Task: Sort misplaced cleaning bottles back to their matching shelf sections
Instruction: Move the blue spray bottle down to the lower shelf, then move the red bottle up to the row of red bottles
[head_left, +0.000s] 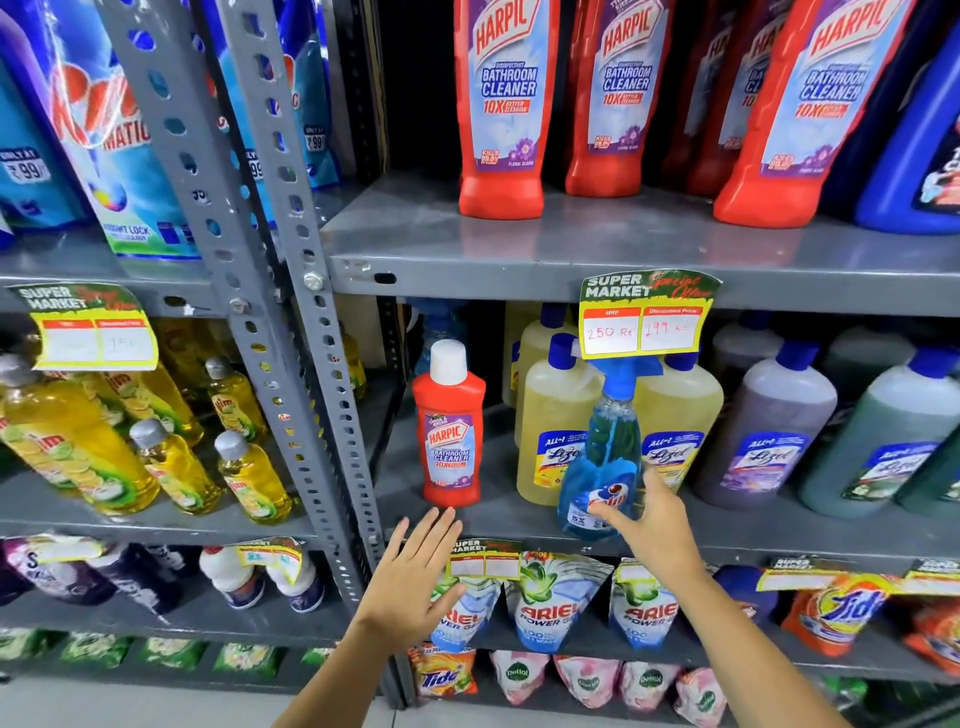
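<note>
Middle shelf (519, 525), two strays among the floor cleaners: small red Harpic bottle (450, 431) standing upright near the left end, alone, and blue spray bottle (602, 457) leaning at the near edge, in front of the yellow Lizol bottles (556, 431). Matching big Harpic bottles (501, 104) lined up on the shelf above.

Left hand (415, 577) spread flat, fingers apart, just below and in front of the red bottle, holding nothing. Right hand (652, 525) open too, fingertips (602, 512) at the spray bottle's lower label, touching or very nearly; not closed round it.

Probably full, so fairly heavy for its size; hard, smooth plastic with a glossy label, likely slippery. Tilted and close to the edge, so liable to tip forward. Best hold: round the narrow neck under the trigger head. Red bottle: stiff, compact, easily wrapped at the waist.
</note>
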